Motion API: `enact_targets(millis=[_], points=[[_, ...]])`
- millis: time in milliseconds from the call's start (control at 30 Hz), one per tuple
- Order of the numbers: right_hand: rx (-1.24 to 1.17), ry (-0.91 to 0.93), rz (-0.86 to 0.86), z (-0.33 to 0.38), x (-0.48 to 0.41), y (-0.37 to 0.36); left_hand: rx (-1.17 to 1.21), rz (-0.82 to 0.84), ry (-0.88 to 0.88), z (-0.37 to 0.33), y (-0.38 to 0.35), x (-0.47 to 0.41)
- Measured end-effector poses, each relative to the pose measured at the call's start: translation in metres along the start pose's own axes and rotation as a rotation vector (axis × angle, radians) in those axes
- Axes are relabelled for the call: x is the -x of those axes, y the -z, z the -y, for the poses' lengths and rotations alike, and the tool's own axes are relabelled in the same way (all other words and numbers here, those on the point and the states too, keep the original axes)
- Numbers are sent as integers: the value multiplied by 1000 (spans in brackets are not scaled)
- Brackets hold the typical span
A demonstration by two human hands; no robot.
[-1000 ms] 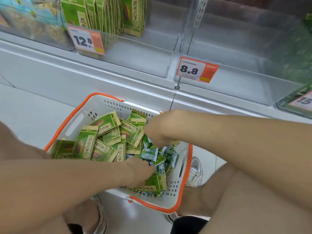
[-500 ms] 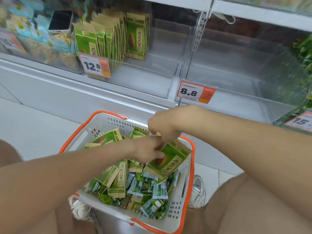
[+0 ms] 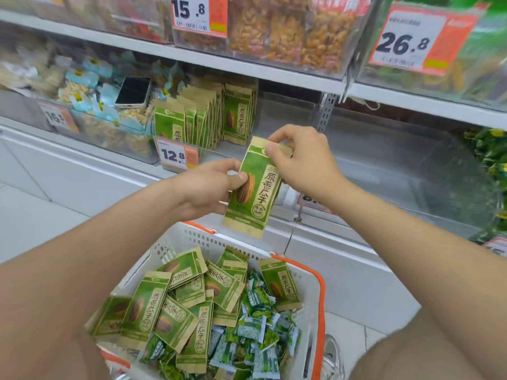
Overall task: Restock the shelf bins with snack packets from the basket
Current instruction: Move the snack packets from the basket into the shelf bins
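A green and tan snack packet with a seed picture hangs upright in the air above the basket. My left hand pinches its left edge near the middle. My right hand pinches its top edge. Below, the white basket with orange handles holds several more green packets and many small green wrapped sweets. Behind the held packet, a clear shelf bin marked 12.8 holds a row of the same packets standing on its left side.
A phone lies on snacks in the bin to the left. To the right stands a clear bin with nothing visible inside. The shelf above carries bins of yellow snacks with price tags 15.8 and 26.8. White floor lies at left.
Both hands have risen out of the basket with one green packet, which now hangs upright in front of the 12.8 bin. The view has tilted upward to show the upper shelf.
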State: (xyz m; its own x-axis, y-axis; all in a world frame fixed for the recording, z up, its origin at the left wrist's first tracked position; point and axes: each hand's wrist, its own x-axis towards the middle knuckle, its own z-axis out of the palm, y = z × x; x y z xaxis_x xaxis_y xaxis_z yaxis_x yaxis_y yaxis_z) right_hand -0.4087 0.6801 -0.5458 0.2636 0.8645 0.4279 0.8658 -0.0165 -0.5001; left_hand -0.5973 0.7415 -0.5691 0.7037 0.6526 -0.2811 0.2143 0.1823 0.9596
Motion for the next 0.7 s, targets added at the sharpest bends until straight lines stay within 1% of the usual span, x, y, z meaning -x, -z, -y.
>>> enact_targets(millis=[67, 133, 200, 300, 367, 400, 433, 500, 533, 600, 667, 700], points=[[-78, -69, 5, -4, -3, -3, 33, 37, -6, -1, -2, 4], [-104, -86, -19, -6, -6, -5, -73, 56, -24, 1, -5, 8], [-121, -76, -39, -4, -10, -7, -222, 19, -58, 2, -7, 9], [-153, -112, -70, -4, -17, -15, -330, -53, -89, -7, -4, 12], [-225, -215, -122, -2, -23, -19, -318, -93, -116, -17, -1, 12], [-285, -279, -135, 2, -26, -19, -271, -114, -130, -22, 2, 10], [-375, -345, -119, 6, -31, -19, -215, -135, -148, -27, 4, 8], [-590, -464, 21, 13, -40, -20, -184, -173, -175, -35, 10, 2], [-638, -499, 109, 17, -42, -21, -238, -182, -182, -38, 14, -1], [-610, -523, 227, 19, -48, -23, -410, -206, -194, -42, 22, -7], [-599, -519, 230, 18, -61, -31, -592, -291, -221, -44, 31, -15], [-634, -523, 177, 15, -69, -37, -698, -365, -253, -44, 36, -19]])
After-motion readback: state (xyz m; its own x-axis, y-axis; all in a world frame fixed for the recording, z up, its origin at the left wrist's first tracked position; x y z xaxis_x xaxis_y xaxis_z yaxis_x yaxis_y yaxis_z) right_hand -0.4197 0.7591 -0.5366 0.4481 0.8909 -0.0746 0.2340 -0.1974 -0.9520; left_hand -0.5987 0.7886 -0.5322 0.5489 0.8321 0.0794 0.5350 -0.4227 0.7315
